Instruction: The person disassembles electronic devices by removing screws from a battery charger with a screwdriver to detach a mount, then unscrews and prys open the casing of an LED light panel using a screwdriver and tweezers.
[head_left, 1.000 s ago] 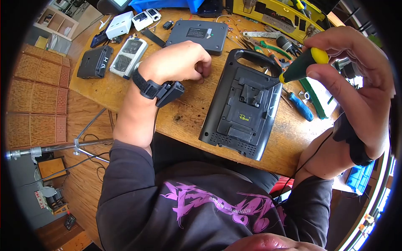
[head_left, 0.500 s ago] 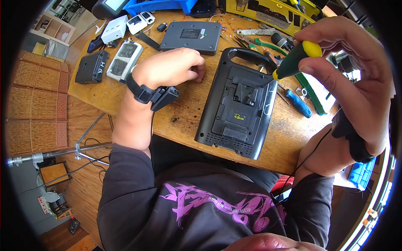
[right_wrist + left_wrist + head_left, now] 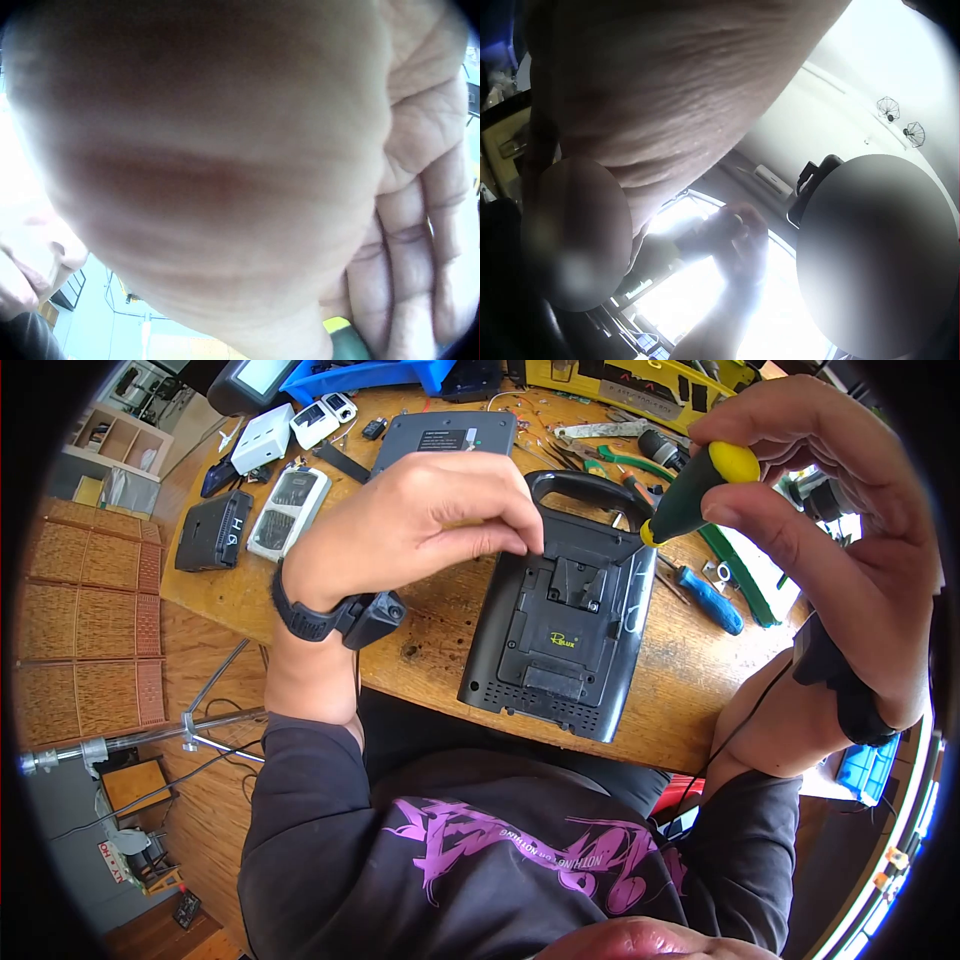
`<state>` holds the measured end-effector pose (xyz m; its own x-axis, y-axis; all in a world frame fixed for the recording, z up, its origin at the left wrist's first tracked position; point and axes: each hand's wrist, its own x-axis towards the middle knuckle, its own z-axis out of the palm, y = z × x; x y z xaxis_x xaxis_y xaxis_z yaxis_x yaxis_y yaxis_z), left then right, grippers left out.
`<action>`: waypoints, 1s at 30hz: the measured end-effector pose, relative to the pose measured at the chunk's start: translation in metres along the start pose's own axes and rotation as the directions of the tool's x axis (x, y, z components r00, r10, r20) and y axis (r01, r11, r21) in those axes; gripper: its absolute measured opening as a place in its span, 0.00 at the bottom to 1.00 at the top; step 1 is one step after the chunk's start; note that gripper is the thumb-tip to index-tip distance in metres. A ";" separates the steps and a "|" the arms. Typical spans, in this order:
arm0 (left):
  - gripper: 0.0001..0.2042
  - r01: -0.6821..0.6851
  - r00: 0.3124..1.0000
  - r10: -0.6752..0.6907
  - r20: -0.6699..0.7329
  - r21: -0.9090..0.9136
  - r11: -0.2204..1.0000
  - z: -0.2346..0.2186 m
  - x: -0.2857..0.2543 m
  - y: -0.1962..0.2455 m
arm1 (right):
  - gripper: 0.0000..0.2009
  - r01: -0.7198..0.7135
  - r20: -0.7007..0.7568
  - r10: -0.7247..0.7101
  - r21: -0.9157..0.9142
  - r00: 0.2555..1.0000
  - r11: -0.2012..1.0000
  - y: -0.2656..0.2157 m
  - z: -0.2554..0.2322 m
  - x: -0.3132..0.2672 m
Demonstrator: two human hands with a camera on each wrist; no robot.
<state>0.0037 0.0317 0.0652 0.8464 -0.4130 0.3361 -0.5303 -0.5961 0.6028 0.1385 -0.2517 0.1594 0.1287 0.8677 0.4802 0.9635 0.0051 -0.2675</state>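
Note:
A black battery charger [image 3: 563,622] marked "Rolux", with a carry handle at its far end, lies on the wooden bench, mounting-plate side up. My right hand [image 3: 830,510] grips a screwdriver [image 3: 690,495] with a green and yellow handle, held at a slant. Its shaft points down at the upper right corner of the mounting plate. A bit of the green handle [image 3: 349,343] shows below the fingers in the right wrist view. My left hand [image 3: 440,515] is over the charger's upper left edge, thumb and forefinger tips close together at the plate; I cannot tell whether they pinch anything.
Behind the left hand lies a flat dark grey box [image 3: 440,435]. Pliers [image 3: 625,460] and a blue-handled screwdriver [image 3: 708,600] lie right of the charger. A yellow toolbox [image 3: 640,390] stands at the back. At left are a black battery-like block [image 3: 213,530] and a bit case [image 3: 288,510].
My left hand has moved right, from the bench beside the charger to over its upper left edge. The right hand keeps the screwdriver at the same corner; the view has shifted slightly.

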 end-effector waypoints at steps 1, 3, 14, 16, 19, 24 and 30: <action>0.06 -0.001 1.000 0.001 0.001 0.000 1.000 0.002 0.000 0.001 | 0.10 -0.001 -0.001 0.001 0.000 1.000 1.000 -0.005 0.004 0.006; 0.07 -0.020 1.000 0.020 0.011 -0.058 0.998 0.007 0.000 0.002 | 0.10 -0.001 0.000 0.001 0.000 1.000 1.000 -0.004 0.002 0.004; 0.19 -0.043 0.993 0.059 -0.104 0.147 0.988 0.014 0.002 0.007 | 0.10 -0.009 0.004 0.009 0.014 1.000 1.000 0.013 -0.003 -0.010; 0.21 -0.026 0.994 0.042 -0.103 0.148 0.989 0.014 0.001 0.006 | 0.10 -0.009 0.005 0.009 0.017 1.000 1.000 0.018 -0.005 -0.014; 0.22 -0.042 0.994 0.058 -0.096 0.159 0.986 0.013 0.001 0.008 | 0.10 -0.012 0.006 0.012 0.021 1.000 1.000 0.017 -0.007 -0.012; 0.22 0.002 0.995 0.008 -0.104 0.093 0.996 0.016 0.001 0.008 | 0.10 -0.011 0.008 0.011 0.028 1.000 1.000 0.022 -0.004 -0.017; 0.23 0.012 0.993 -0.002 -0.117 0.085 0.996 0.015 -0.001 0.006 | 0.10 -0.003 0.011 0.003 0.029 1.000 1.000 0.019 -0.004 -0.014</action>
<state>-0.0010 0.0181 0.0572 0.8475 -0.3285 0.4169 -0.5220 -0.6576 0.5432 0.1555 -0.2653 0.1510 0.1290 0.8733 0.4698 0.9559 0.0164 -0.2931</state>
